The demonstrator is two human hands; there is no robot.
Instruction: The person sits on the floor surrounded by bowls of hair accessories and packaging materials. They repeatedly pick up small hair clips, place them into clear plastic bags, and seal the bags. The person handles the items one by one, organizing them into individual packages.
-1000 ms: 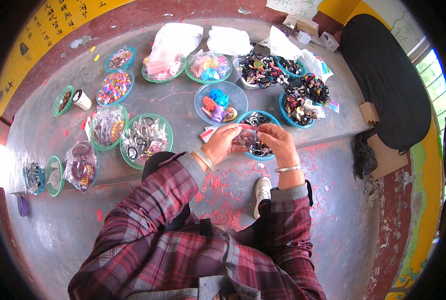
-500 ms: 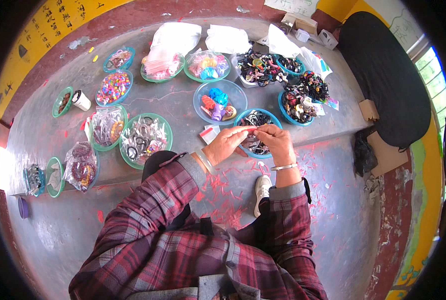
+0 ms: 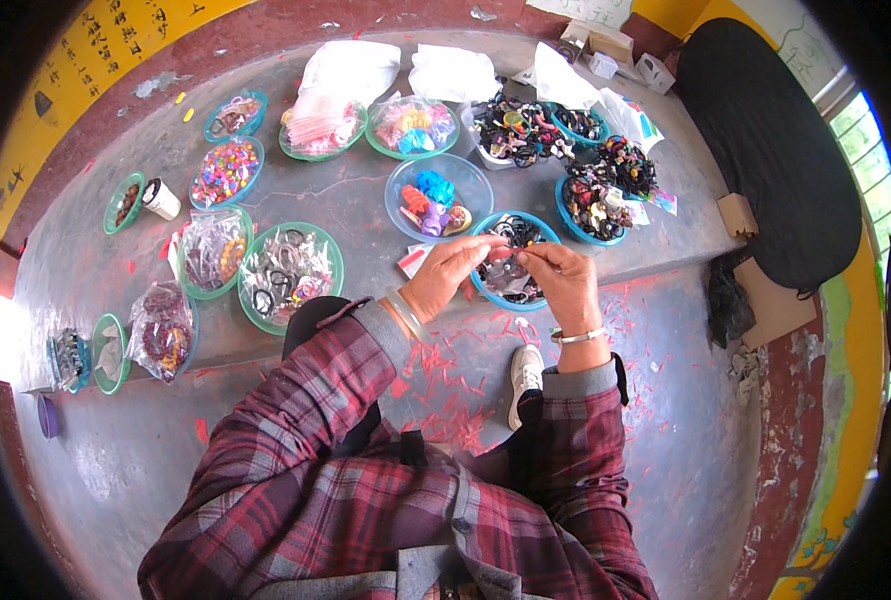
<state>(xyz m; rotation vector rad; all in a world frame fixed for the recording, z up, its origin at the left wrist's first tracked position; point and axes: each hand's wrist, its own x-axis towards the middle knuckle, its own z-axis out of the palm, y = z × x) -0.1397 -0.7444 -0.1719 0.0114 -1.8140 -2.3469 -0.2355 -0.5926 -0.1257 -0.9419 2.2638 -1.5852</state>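
Left hand, right hand: grips pinching red strip above blue bowl; clear bowl at its ten o'clock.

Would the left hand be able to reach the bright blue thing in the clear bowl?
Probably yes: the left hand is near the clear bowl, which is open on top, and nothing seems to cover the bright blue thing in it.

black handwritten-looking characters stand in vertical columns on the yellow wall band at upper left. green-toned strokes mark the white panel at the top edge; fainter ones, too indistinct to read, mark the white wall section at upper right.
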